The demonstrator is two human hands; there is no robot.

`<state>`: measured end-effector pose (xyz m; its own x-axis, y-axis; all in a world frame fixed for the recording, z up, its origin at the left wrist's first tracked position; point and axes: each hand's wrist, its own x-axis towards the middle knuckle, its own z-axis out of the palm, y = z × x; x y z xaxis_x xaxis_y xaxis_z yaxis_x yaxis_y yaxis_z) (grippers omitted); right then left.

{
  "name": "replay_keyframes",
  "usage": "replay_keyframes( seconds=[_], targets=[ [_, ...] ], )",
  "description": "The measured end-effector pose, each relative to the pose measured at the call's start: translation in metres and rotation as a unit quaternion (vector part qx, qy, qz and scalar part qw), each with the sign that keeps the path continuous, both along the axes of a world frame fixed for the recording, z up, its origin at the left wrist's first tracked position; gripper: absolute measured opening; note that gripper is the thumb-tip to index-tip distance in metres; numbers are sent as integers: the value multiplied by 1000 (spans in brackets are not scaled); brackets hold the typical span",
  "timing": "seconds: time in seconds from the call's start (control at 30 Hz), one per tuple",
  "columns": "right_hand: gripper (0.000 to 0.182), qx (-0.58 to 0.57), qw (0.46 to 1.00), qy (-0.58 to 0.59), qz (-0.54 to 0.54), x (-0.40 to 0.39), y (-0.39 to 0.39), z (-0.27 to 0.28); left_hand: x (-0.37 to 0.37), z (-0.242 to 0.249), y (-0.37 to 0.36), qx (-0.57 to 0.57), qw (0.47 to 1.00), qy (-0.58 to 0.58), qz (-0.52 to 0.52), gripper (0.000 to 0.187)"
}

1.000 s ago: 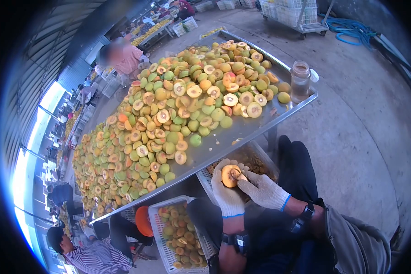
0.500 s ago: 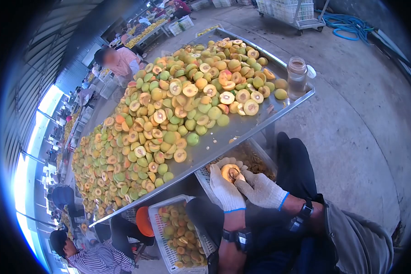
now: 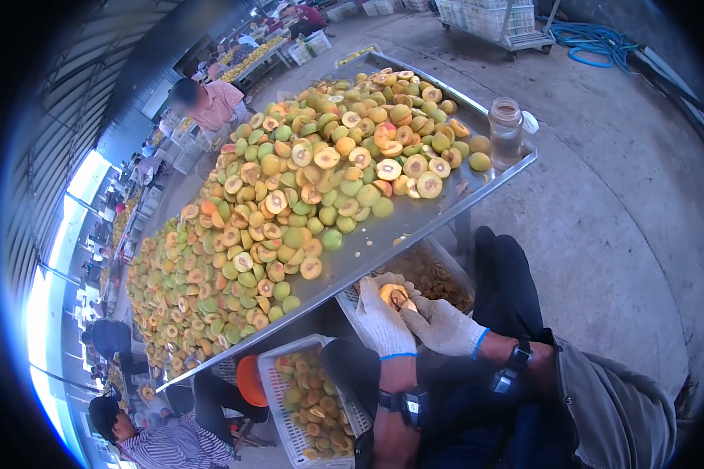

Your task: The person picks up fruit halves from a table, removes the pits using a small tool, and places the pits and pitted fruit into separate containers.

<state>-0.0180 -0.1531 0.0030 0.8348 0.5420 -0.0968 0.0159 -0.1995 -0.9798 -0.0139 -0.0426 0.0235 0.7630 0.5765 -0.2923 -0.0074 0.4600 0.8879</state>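
My left hand [image 3: 385,322], in a white knit glove with a blue cuff, cups a halved fruit [image 3: 395,295] that looks like an apricot, cut face up. My right hand [image 3: 444,324], gloved alike, presses its closed fingers against the fruit's near side; whether they hold a small tool is hidden. Under both hands stands a crate [image 3: 460,280] with brown pits or scraps in it. Beyond them, a metal table [image 3: 371,248] bears a large heap of apricot halves [image 3: 289,195], some showing pale cut faces, others green or yellow skin.
A clear plastic jar [image 3: 506,133] stands at the table's right corner. Below the table edge are a white crate [image 3: 270,375] of apricot halves and an orange bucket [image 3: 250,381]. People sit at left, one in a striped shirt [image 3: 172,445]. A blue hose [image 3: 594,43] lies far right.
Both hands stay together at the fruit, the right fingers now covering slightly more of it. The view has shifted slightly. The person across the table has moved a little.
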Motion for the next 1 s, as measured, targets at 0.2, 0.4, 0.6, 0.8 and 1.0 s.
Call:
replay_keyframes(
  seconds=[0.2,0.4,0.6,0.8,1.0],
  targets=[
    [47,-10,1000,26,-7,-1,2,-1,-4,-3,2,36,999,-9,2,43],
    [48,-3,1000,2,16,-6,-1,-15,-12,0,2,117,992,-24,-39,48],
    [49,3,986,157,62,-2,-10,6,-12,-1,7,41,996,-53,-55,54],
    [53,30,970,225,88,-5,-13,8,-14,-11,18,131,986,-54,-83,61],
    [55,88,948,291,91,-8,-11,0,-12,-13,26,149,975,-66,-150,69]
  ],
)
